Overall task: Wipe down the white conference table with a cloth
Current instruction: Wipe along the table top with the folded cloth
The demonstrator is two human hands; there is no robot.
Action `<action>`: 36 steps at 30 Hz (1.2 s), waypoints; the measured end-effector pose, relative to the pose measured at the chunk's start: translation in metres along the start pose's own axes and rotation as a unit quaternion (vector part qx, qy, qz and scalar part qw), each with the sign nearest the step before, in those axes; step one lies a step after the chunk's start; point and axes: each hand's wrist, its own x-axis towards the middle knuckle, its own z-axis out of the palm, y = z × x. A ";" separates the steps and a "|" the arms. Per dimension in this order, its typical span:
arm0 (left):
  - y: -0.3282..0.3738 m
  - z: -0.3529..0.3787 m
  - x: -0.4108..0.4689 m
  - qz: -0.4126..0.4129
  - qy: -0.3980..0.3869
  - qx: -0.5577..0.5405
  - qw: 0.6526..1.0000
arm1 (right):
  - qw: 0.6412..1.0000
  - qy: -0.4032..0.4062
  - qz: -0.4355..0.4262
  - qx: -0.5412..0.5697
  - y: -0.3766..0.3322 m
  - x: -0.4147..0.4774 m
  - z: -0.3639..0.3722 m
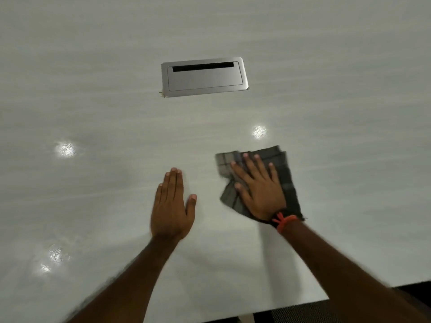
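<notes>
Cloth (288, 183), grey and checked, lies flat on the white surface (93, 89) under your right hand (258, 190). The fingers are spread and straight and the palm presses down; nothing is gripped. Your left hand (172, 206) rests just beside it, fingers straight and together, palm on the bare surface, holding nothing. An orange-red band (285, 221) circles the right wrist.

Ahead of both hands, well apart from the fingertips, a brushed-metal cable hatch (204, 76) sits flush in the surface, with a dark slot along its far edge. Bright light reflections (65, 149) show to the left of your left hand and ahead of your right.

Likely hazards:
- The cloth is rumpled on the thumb side. A sideways stroke could fold it over, so that bare fingers smear the surface.
- Your left palm may leave prints on the glossy surface.
- A forward stroke across the hatch could snag a cloth corner in the slot or push grime into it.

No brand, label or writing can be read on the cloth, the hatch or the surface.
</notes>
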 end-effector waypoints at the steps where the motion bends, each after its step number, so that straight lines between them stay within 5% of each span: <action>1: 0.000 0.000 -0.001 0.001 0.001 0.003 1.000 | 0.999 0.016 0.049 -0.011 0.023 0.001 -0.004; 4: 0.000 0.001 -0.001 0.002 0.004 0.010 1.000 | 0.968 0.044 0.245 0.025 0.080 0.028 -0.019; 6: -0.001 0.002 -0.001 0.004 0.007 0.011 1.000 | 0.953 0.054 0.293 0.048 0.063 0.046 -0.021; 12: -0.001 0.003 0.000 0.016 0.016 0.001 1.000 | 1.000 -0.005 -0.025 0.009 -0.078 -0.089 0.013; 15: -0.001 0.003 -0.001 0.017 0.012 -0.005 1.000 | 0.996 -0.038 -0.081 -0.007 -0.041 -0.162 0.011; 19: -0.002 0.000 -0.002 0.021 0.011 -0.010 1.000 | 0.987 -0.001 0.161 -0.002 0.046 -0.138 0.000; 22: -0.003 0.000 -0.004 0.021 0.011 -0.008 1.000 | 0.953 0.033 0.300 0.034 0.019 -0.100 0.000; 24: -0.003 -0.001 -0.008 0.021 0.000 -0.010 1.000 | 0.970 0.032 0.239 0.022 -0.035 -0.101 0.009; 27: -0.002 -0.002 -0.019 0.015 -0.016 -0.019 1.000 | 0.997 -0.045 -0.065 -0.016 -0.091 -0.154 0.019; 29: 0.001 -0.002 -0.032 0.012 -0.023 -0.025 0.999 | 0.985 -0.064 -0.157 -0.039 -0.063 -0.191 0.018; 31: 0.007 0.000 -0.047 0.018 -0.028 -0.028 0.999 | 0.993 -0.069 -0.076 -0.048 -0.007 -0.209 0.012; 33: 0.015 0.003 -0.065 0.026 -0.042 -0.031 0.998 | 0.993 -0.059 0.099 -0.016 0.049 -0.211 0.001; 36: 0.033 0.013 -0.094 0.042 -0.049 -0.035 0.997 | 0.947 -0.014 0.315 0.057 0.061 -0.184 -0.006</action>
